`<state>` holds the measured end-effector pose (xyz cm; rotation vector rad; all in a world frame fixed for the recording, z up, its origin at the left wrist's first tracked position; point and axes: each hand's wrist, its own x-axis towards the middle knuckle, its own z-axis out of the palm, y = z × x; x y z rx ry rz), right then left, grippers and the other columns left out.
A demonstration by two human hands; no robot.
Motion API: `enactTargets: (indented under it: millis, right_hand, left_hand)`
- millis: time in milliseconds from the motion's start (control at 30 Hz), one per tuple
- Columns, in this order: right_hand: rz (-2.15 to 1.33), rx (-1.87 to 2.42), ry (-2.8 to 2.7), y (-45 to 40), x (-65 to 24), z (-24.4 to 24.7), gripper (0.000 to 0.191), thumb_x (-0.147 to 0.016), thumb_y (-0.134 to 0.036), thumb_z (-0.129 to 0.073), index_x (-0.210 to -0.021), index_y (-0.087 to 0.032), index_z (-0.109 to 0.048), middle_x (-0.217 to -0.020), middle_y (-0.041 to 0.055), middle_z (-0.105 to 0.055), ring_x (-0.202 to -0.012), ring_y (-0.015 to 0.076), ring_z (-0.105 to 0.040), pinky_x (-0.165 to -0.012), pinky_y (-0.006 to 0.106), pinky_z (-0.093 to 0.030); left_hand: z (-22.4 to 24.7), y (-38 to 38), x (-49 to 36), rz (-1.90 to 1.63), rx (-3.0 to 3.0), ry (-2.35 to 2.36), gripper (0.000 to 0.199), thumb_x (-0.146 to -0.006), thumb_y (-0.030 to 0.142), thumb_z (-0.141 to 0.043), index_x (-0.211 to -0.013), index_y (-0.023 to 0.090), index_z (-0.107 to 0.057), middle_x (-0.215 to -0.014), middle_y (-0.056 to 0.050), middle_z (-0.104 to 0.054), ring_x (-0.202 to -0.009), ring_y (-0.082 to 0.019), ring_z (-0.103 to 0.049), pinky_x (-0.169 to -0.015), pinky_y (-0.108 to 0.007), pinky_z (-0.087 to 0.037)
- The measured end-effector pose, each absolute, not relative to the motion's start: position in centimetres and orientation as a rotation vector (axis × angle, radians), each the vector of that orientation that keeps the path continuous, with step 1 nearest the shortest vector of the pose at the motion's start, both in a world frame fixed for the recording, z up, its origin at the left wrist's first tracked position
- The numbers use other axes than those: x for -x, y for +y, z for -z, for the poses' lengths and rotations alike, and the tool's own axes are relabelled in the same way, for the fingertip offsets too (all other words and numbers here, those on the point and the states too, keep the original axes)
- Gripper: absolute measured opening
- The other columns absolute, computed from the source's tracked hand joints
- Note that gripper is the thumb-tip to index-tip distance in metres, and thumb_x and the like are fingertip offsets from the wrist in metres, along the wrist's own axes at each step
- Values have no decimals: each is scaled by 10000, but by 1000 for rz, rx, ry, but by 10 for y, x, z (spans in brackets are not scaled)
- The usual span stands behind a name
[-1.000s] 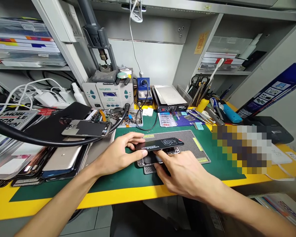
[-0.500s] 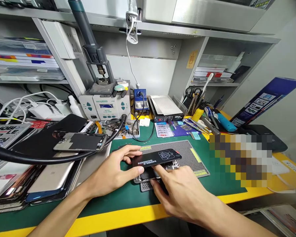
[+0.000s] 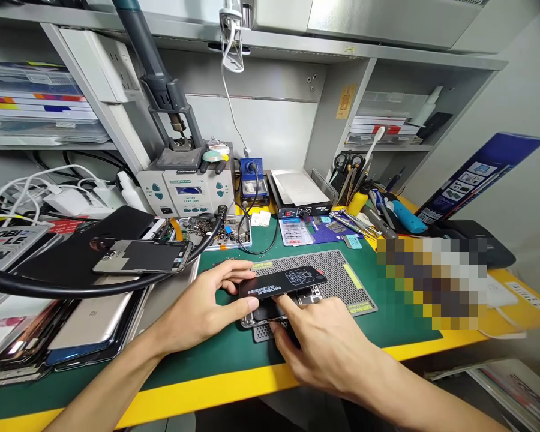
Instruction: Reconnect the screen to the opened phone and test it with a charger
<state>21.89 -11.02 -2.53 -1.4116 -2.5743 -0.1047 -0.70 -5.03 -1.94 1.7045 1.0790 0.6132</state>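
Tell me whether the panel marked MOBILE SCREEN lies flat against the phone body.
No, the panel's near edge is raised, leaving a gap above the phone body where the right hand has a finger.

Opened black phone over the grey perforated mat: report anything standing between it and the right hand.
Nothing visible: the right hand has fingers at the near side of the opened black phone. The flat black panel with white lettering partly covers it from above.

A flat yellow surface [image 3: 193, 396] with a green covering adjoins angular gray shelving [image 3: 297, 45] beside a plain pale-gray wall [image 3: 517, 96].
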Motion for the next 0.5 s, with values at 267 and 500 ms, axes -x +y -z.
enactTargets:
  millis: [267, 500]
  right_hand:
    - [257, 1362, -2600, -113, -219, 27, 247, -951, -284, -494, -1163, -182, -570, -786, 49, -690, -493, 176, -517, -526, 358, -110]
    - [127, 1431, -2575, -118, -219, 26, 295, -1000, -271, -445, -1249, -164, -561, -885, 73, -741, -613, 184, -634, -539, 344, -203]
  left_hand:
    - [14, -51, 6, -615, -1680, 1080, 577, -841, 508, -731, -1321, 238, -562, -1378, -122, -651, -1307, -301, -587, -1065, -454, -460]
    - [12, -52, 5, -631, -1694, 1052, 531, -854, 515, -723, -1288, 240, -592, -1373, -117, -660, -1298, -298, -600, -1075, -464, -468]
